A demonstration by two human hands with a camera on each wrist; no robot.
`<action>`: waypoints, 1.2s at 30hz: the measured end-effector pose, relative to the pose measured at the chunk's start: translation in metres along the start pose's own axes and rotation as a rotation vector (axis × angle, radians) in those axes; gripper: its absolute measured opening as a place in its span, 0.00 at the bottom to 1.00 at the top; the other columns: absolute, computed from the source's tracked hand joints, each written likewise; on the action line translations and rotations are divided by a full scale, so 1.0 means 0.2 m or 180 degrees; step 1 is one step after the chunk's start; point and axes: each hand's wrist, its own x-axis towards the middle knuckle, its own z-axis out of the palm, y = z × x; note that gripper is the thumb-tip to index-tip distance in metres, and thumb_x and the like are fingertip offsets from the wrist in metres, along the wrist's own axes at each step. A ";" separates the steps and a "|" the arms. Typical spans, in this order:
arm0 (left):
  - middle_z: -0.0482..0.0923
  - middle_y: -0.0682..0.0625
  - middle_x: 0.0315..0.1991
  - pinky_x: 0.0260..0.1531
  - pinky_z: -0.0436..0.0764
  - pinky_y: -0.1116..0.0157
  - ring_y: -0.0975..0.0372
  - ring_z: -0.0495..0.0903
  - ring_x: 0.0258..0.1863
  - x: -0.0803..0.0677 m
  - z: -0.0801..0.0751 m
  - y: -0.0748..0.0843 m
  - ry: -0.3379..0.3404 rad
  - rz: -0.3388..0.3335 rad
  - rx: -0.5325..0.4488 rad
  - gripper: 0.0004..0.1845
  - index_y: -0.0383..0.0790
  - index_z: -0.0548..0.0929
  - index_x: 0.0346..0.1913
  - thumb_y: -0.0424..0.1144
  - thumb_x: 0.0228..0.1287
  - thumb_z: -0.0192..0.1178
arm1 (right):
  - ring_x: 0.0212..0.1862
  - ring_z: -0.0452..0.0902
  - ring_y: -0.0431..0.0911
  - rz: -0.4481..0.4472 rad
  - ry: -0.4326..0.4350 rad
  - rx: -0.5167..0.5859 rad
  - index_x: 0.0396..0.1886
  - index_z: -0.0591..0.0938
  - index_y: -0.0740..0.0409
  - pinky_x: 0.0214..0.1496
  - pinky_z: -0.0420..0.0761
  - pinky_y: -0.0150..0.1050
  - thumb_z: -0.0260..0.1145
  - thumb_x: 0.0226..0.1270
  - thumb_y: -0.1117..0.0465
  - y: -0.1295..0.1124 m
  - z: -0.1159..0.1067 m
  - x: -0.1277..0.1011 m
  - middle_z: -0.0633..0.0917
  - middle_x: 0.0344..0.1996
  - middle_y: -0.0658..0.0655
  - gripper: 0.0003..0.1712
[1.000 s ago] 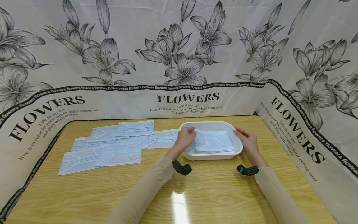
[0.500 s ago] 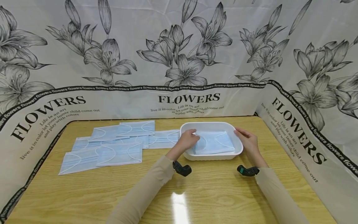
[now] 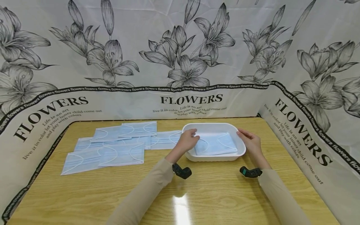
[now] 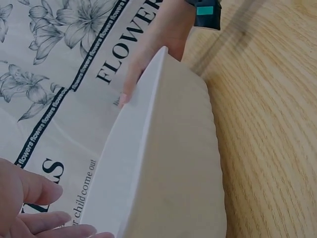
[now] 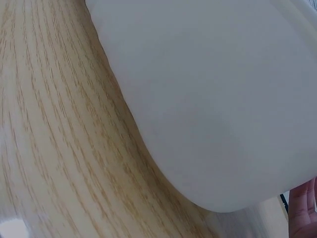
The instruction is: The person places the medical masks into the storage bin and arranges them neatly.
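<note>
Thumb and fingers of the left hand point(image 3: 189, 140) have parted since a second ago, when they seemed to pinch the left edge of the thin, pale blue, rectangular fabric face mask point(image 3: 215, 145); it now lies flat inside the white, round-cornered plastic tray point(image 3: 211, 128). From where I stand, that hand hangs over the tray's left end, fingers loosely spread with nothing between them. The right hand point(image 3: 251, 142) has the tray's right rim between thumb and fingers; how firmly, I can't tell.

Such a mask should be feather-light and limp, apt to slide or to drag a neighbour along by its white loops. I'd take it by a short side edge, thumb above and fingers below, leaving the loops alone. The tray looks light and fairly stiff, so a steadying hand on its rim makes sense.

Overlapping loose masks point(image 3: 122, 155) lie to the person's left, one reaching so close to the tray that I can't tell whether they touch. Ahead, the flower-printed fabric wall point(image 3: 135, 106) leaves little space; the yellowish wood-grain tabletop point(image 3: 225, 200) on the near side offers plenty.
</note>
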 end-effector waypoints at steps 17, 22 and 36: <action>0.78 0.41 0.58 0.58 0.77 0.57 0.50 0.76 0.58 -0.11 -0.06 -0.03 0.0270 0.0454 -0.0361 0.21 0.38 0.73 0.65 0.33 0.72 0.50 | 0.67 0.67 0.45 -0.0001 -0.0042 -0.0043 0.68 0.71 0.51 0.51 0.75 0.18 0.61 0.62 0.36 0.01 0.00 0.00 0.70 0.69 0.55 0.39; 0.79 0.41 0.56 0.57 0.78 0.58 0.51 0.77 0.56 -0.13 -0.08 -0.06 0.0372 0.0490 -0.0435 0.20 0.38 0.74 0.64 0.32 0.71 0.51 | 0.68 0.66 0.45 0.0022 -0.0045 -0.0034 0.68 0.71 0.51 0.50 0.75 0.18 0.61 0.62 0.36 0.00 0.00 -0.01 0.70 0.69 0.56 0.39; 0.81 0.40 0.53 0.53 0.79 0.59 0.51 0.79 0.53 -0.18 -0.17 -0.14 0.0731 0.0426 -0.0659 0.19 0.36 0.76 0.62 0.30 0.69 0.52 | 0.64 0.70 0.40 0.0030 -0.0038 0.0004 0.68 0.71 0.50 0.46 0.75 0.16 0.60 0.64 0.37 -0.01 0.00 -0.02 0.70 0.69 0.55 0.37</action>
